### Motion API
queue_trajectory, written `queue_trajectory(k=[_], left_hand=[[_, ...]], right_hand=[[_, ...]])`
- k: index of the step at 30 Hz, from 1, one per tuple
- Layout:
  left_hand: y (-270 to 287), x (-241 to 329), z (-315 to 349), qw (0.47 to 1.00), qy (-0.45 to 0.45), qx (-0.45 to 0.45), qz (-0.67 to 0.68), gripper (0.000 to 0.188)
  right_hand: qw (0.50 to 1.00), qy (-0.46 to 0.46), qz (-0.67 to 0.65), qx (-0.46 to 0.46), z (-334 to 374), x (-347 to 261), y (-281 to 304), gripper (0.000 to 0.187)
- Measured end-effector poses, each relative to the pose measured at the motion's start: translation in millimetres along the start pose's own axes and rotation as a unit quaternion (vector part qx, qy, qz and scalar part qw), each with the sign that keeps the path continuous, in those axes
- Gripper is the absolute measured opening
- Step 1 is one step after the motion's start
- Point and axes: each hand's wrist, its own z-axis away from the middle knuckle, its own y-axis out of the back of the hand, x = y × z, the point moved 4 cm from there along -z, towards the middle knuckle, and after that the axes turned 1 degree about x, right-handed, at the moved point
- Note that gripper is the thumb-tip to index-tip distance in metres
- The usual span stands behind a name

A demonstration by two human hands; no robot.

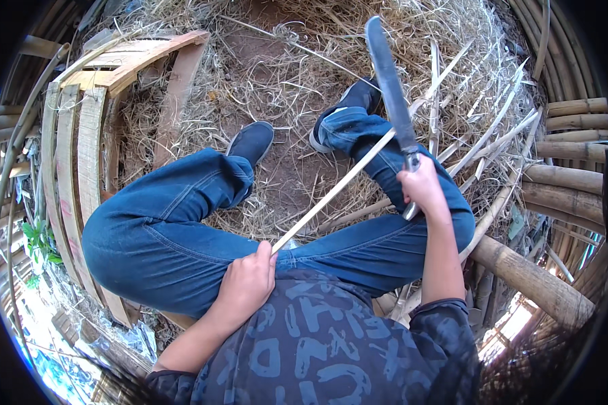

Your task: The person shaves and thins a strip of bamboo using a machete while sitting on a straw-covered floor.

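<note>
My left hand (248, 278) is closed around the near end of a long pale bamboo strip (334, 192), close to my lap. The strip slants up and to the right across my right leg, and its far part passes behind the blade. In my right hand (422, 183) is a machete (392, 84), gripped by its dark handle above my right knee. Its long, dark grey blade points up and away from me, crossing over the strip in this view. Whether blade and strip touch, I cannot tell.
A wooden slatted crate (78, 135) stands on the left. Several split bamboo strips (500, 138) lie at the right, beside a thick bamboo pole (530, 280). Dry shavings (317, 74) litter the dirt around my shoes. A bamboo wall (567, 148) rises along the right side.
</note>
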Motion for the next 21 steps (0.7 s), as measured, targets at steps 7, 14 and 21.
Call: queue_trajectory(k=[7, 14, 21], left_hand=[[-4, -1, -4, 0.999, -0.002, 0.037, 0.025, 0.017], [-6, -2, 0, 0.998, -0.013, 0.054, -0.004, 0.016], [-7, 0, -4, 0.999, -0.016, 0.046, -0.015, 0.016]], right_hand=[[0.987, 0.094, 0.099, -0.082, 68, -6, -83, 0.024], [0.995, 0.073, 0.07, -0.013, 32, -4, -21, 0.007], [0.995, 0.01, 0.08, 0.056, 11, 7, 13, 0.007]])
